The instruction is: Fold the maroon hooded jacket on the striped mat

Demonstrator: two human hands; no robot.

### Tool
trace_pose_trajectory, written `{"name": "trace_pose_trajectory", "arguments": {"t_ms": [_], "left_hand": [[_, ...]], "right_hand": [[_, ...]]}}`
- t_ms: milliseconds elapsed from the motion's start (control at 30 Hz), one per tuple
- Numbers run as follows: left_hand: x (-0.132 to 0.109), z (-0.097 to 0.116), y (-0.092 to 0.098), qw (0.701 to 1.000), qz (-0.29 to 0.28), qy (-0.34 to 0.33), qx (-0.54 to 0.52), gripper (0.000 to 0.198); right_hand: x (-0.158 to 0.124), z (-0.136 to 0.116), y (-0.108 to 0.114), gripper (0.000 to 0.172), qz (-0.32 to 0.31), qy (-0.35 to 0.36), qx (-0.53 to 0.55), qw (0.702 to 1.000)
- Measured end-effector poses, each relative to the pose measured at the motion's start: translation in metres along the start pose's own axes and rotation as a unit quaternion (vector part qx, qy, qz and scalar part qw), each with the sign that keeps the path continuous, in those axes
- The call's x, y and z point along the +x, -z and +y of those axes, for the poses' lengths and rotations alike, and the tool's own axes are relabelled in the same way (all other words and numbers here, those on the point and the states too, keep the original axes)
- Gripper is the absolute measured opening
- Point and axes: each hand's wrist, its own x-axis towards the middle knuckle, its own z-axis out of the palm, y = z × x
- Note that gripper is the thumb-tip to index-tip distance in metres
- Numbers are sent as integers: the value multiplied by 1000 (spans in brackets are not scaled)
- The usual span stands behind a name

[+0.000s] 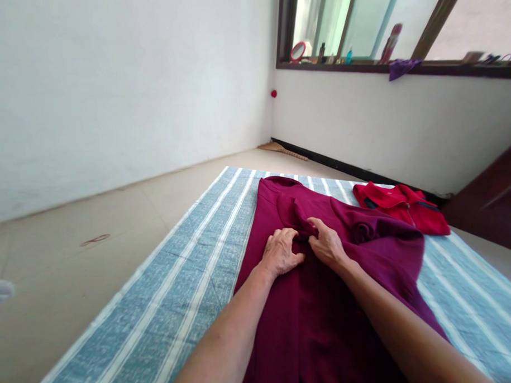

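- The left hand [280, 253] sits on the maroon garment [314, 323], its fingers curled narrow and gathering the cloth beneath them.
- The right hand [328, 246] is just beside it, its fingers closed on a raised fold of the same cloth, close to the left fingertips.
- The maroon garment lies spread under both hands and forearms, bunched in folds around the fingers.
- It rests on a blue-and-white striped mat [135, 296] on the floor.
- A red zip jacket [401, 210] lies on the mat, just beside the garment's far edge.
- A purple cloth [400, 68] hangs over the window sill [444, 67].
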Motion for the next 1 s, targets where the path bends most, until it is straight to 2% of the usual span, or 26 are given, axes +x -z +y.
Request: {"name": "trace_pose_trajectory", "arguments": {"t_ms": [233, 400, 533, 633, 733, 1000], "left_hand": [[-2, 1, -2, 1000, 20, 1, 4, 38], [-3, 3, -2, 999, 42, 5, -5, 31], [-1, -1, -5, 997, 68, 6, -29, 23], [1, -7, -8, 994, 92, 4, -54, 13], [2, -13, -11, 991, 115, 4, -75, 19], [3, -19, -12, 984, 147, 10, -98, 27]], "right_hand": [[-1, 1, 0, 53, -1, 1, -6, 1000], [-9, -8, 2, 54, -42, 89, -147, 984], [-7, -17, 2, 33, -56, 101, -244, 963], [-2, -20, 0, 24, -54, 86, -247, 964], [2, -19, 1, 22, -58, 82, -231, 968], [3, -15, 7, 29, -74, 94, -206, 971]]}}
